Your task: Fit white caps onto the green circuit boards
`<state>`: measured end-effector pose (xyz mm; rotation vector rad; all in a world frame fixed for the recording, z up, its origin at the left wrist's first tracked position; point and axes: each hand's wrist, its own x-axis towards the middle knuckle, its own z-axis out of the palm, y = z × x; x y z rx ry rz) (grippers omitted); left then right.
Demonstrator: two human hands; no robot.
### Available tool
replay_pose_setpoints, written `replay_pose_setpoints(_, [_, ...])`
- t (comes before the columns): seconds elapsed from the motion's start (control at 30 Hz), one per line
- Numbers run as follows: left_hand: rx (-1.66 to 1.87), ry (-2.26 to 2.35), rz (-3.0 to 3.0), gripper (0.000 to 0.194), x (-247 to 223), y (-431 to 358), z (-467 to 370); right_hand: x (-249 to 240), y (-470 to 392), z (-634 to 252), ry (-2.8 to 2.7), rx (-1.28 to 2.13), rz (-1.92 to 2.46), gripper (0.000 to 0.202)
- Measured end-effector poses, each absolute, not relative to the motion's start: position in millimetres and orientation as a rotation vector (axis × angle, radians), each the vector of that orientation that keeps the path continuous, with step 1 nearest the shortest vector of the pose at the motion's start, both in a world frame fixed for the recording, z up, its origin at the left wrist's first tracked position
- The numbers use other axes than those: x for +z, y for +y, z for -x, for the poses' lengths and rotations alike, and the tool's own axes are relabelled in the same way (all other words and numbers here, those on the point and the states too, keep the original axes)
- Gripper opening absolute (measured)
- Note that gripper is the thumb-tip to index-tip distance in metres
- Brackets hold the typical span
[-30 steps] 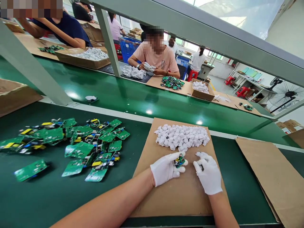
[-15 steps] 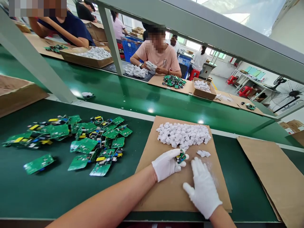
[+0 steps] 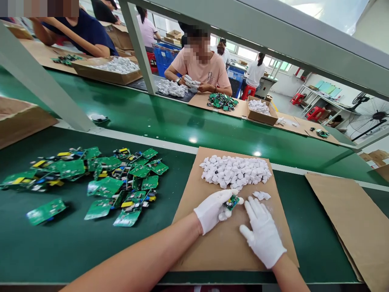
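Observation:
My left hand (image 3: 212,211), in a white glove, grips a small green circuit board (image 3: 231,202) with tiny parts on it. Gloved in white too, my right hand (image 3: 263,231) lies palm down with its fingers stretched out over the cardboard sheet (image 3: 209,251). Just beyond its fingertips is a small clump of white pieces (image 3: 261,195). A heap of small white pieces (image 3: 235,171) covers the far part of the cardboard. To the left, a spread of green circuit boards (image 3: 106,186) with yellow, blue and black components lies on the dark green table.
More cardboard (image 3: 349,219) lies at the right, and a cardboard box (image 3: 24,125) stands at the left. A slanting grey metal frame (image 3: 60,81) crosses the view. Beyond the green belt (image 3: 170,117), co-workers sit; one in a pink shirt (image 3: 206,71) handles white pieces.
My right hand has slid slightly up and right over the cardboard, fingers still stretched. The circuit board in my left hand has turned a little. The whole view has shifted slightly.

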<state>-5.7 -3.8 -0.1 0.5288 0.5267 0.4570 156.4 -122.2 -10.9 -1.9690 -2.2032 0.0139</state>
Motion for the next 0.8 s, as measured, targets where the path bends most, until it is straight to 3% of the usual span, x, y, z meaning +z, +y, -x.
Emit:
replay_pose_setpoints(0.27, [0.425, 0.446, -0.473, 0.030, -0.3, -3.9, 6.3, -21.6, -122.5, -179.9, -1.743, -0.132, 2.086, 0.047])
replay_pose_setpoints(0.47, [0.455, 0.428, -0.447, 0.033, -1.0, -4.3, 7.2, 6.1, -101.0, -166.0, -1.276, 0.503, 1.862, 0.032])
replay_pose_setpoints(0.6, [0.475, 0.477, -0.466, 0.036, 2.7, -5.0, 6.4, 19.0, -87.4, -151.8, -1.099, 0.707, 1.650, 0.033])
replay_pose_setpoints(0.8, [0.562, 0.623, -0.611, 0.039, 5.7, -8.1, 2.7, 0.2, -83.5, -140.2, -1.357, 0.383, 1.708, 0.021])
